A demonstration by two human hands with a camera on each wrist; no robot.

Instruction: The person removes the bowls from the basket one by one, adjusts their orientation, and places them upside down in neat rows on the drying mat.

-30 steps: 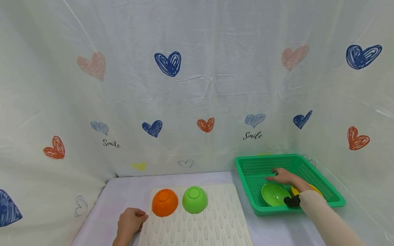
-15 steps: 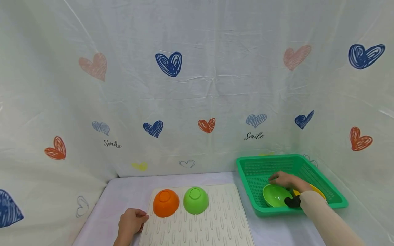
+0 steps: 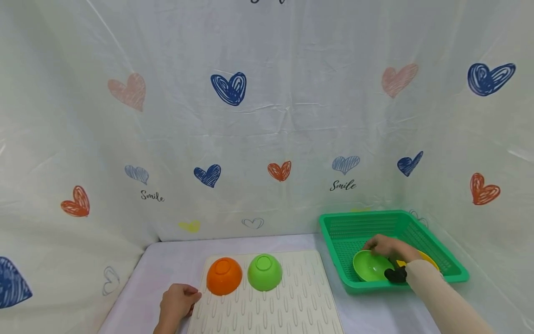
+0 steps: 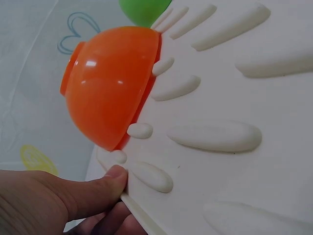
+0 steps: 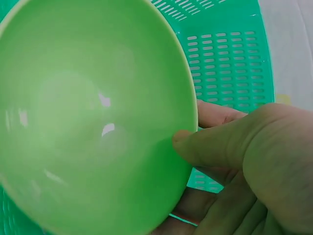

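My left hand [image 3: 177, 304] pinches the left edge of a white ridged drying mat [image 3: 300, 297], thumb on top and fingers beneath, as the left wrist view shows. Close by that thumb an orange bowl [image 4: 112, 83] lies upside down on the mat. A light green bowl [image 3: 264, 272], also upside down, is to its right. Over in the green plastic basket [image 3: 350, 285], my right hand [image 3: 388, 247] grips the rim of another green bowl [image 5: 88, 117], which faces up. Its thumb lies inside the rim and the fingers are behind the bowl's outer wall.
A yellow bowl [image 3: 429, 260] sits in the basket, partly covered by the right forearm. The basket stands at the right of the white-covered table [image 3: 167, 260]. A white curtain [image 3: 258, 116] printed with hearts encloses the back and sides.
My right hand has come down from above the basket onto the green bowl's rim and now grips it. The left hand stays at the mat's edge.
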